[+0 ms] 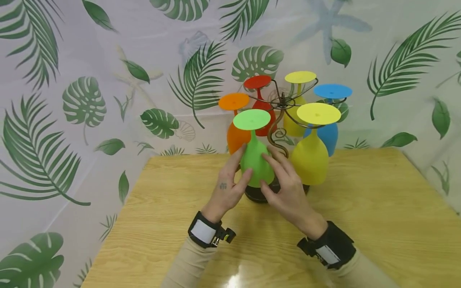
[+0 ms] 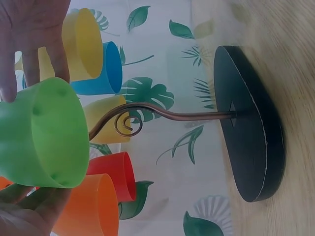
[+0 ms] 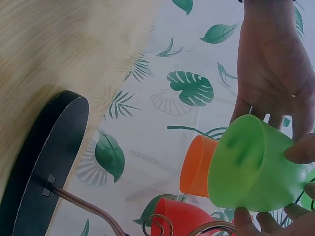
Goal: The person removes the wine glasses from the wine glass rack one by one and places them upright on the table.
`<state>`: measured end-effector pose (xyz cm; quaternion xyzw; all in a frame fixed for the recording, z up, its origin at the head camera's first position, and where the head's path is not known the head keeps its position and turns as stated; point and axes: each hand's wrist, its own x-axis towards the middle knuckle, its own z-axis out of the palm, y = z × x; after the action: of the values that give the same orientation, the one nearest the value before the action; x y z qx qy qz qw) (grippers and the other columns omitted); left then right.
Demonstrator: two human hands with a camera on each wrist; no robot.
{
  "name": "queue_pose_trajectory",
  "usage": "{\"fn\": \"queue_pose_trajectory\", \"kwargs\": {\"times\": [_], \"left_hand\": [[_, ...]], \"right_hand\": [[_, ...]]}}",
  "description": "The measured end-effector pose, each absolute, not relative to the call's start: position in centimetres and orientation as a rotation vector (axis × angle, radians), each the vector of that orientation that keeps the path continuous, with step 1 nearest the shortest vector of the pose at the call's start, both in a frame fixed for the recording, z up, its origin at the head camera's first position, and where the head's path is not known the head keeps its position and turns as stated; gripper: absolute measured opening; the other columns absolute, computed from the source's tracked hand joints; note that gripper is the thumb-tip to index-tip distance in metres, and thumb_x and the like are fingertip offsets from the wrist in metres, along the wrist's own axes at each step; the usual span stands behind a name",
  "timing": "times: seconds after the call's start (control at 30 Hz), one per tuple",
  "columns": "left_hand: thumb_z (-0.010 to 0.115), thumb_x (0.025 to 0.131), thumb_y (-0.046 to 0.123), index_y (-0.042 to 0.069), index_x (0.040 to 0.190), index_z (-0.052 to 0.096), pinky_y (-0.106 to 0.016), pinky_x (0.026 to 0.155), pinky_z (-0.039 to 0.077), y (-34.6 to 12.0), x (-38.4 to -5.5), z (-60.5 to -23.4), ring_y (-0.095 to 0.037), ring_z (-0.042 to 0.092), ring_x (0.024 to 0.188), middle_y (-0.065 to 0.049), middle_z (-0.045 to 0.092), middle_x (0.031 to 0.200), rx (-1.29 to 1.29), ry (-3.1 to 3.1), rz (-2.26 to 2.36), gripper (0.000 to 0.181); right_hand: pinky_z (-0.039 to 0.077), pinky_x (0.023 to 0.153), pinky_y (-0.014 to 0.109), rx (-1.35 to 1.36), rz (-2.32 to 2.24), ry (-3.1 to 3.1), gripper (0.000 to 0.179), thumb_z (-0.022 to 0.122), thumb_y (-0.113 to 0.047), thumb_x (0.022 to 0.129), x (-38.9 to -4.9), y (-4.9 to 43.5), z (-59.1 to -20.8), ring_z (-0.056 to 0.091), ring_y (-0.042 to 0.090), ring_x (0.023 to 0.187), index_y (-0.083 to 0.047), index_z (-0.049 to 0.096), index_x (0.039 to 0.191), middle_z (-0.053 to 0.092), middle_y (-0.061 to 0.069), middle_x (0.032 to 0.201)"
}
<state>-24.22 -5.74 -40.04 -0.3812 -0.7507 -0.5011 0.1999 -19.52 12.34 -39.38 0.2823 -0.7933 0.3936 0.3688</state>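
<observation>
A light green plastic goblet (image 1: 256,162) hangs upside down from a metal wine-glass rack (image 1: 282,103), its flat foot uppermost and its mouth facing down. My left hand (image 1: 229,186) holds the bowl from the left, thumb toward the front. From the other side my right hand (image 1: 288,188) holds it too, fingers spread along the bowl and thumb near the rim. In the left wrist view the green bowl (image 2: 44,132) lies between both hands. The right wrist view shows fingertips against the green bowl (image 3: 256,167).
More goblets hang around the rack: orange (image 1: 235,134), red (image 1: 264,116), blue (image 1: 328,136), a front yellow (image 1: 310,164) and a rear yellow (image 1: 294,120). The curved stem rises from a black base (image 2: 251,128) on the wooden table (image 1: 173,192). A leaf-printed cloth (image 1: 119,100) hangs behind.
</observation>
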Motion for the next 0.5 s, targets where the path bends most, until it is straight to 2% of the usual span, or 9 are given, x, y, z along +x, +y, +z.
{"fn": "queue_pose_trajectory", "kwargs": {"times": [0.23,0.33,0.5], "left_hand": [[0.045,0.109,0.036,0.004,0.162,0.024,-0.046,0.104,0.053,-5.8,-24.5,-39.8,-0.03,0.056,0.133,-0.016,0.041,0.158,-1.04,-2.144,-1.429,0.065],[0.044,0.11,0.036,0.006,0.162,0.023,-0.044,0.104,0.053,-5.8,-24.67,-39.59,-0.029,0.055,0.133,-0.015,0.04,0.159,-1.033,-2.163,-1.413,0.065],[0.044,0.11,0.036,0.005,0.162,0.023,-0.043,0.112,0.046,-5.55,-25.09,-39.37,-0.026,0.047,0.141,-0.012,0.037,0.163,-1.05,-2.182,-1.368,0.064]], "right_hand": [[0.052,0.098,0.059,0.726,0.999,-2.019,0.065,0.075,0.007,0.08,-20.05,11.96,-39.21,0.048,0.043,0.136,0.003,0.056,0.142,0.046,0.025,0.153],[0.053,0.097,0.059,0.71,1.011,-2.023,0.065,0.075,0.006,0.081,-20.2,11.87,-39.18,0.047,0.044,0.137,0.002,0.055,0.143,0.046,0.026,0.153],[0.053,0.097,0.058,0.665,1.028,-2.038,0.067,0.075,0.007,0.082,-20.23,11.83,-39.28,0.046,0.043,0.139,0.003,0.053,0.145,0.044,0.027,0.153]]}}
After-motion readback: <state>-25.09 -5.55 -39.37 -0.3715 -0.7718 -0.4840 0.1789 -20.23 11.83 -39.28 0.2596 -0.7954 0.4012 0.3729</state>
